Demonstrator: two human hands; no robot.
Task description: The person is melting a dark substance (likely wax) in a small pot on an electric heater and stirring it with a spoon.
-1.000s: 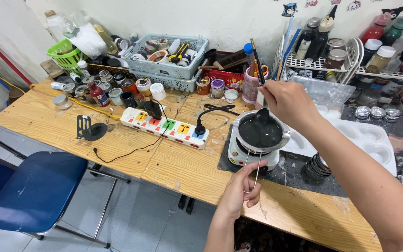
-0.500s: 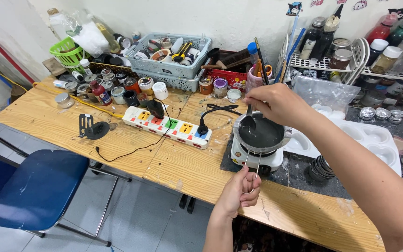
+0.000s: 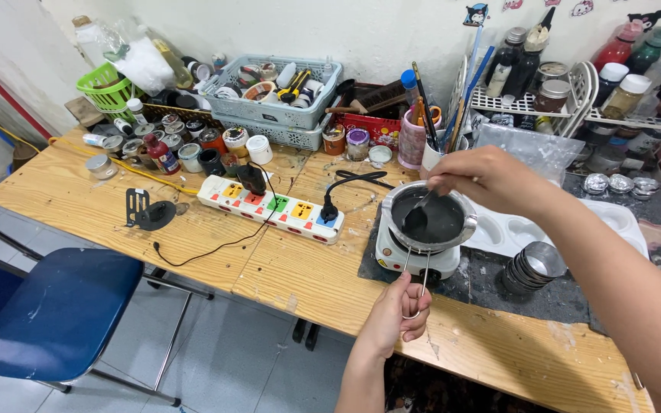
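Bare worktop (image 3: 63, 199) lies open left of the power strip (image 3: 269, 208) and along the near edge. Jars (image 3: 193, 149) and baskets (image 3: 277, 95) crowd the back; the pot (image 3: 430, 218), white mould tray (image 3: 575, 229) and stacked tins (image 3: 533, 268) block the right.

The pot (image 3: 430, 218) sits on the hotplate (image 3: 415, 260), right of the power strip (image 3: 269, 208).

Bright, even indoor light; soft shadows; sharp focus; slight wide-angle bending at edges.
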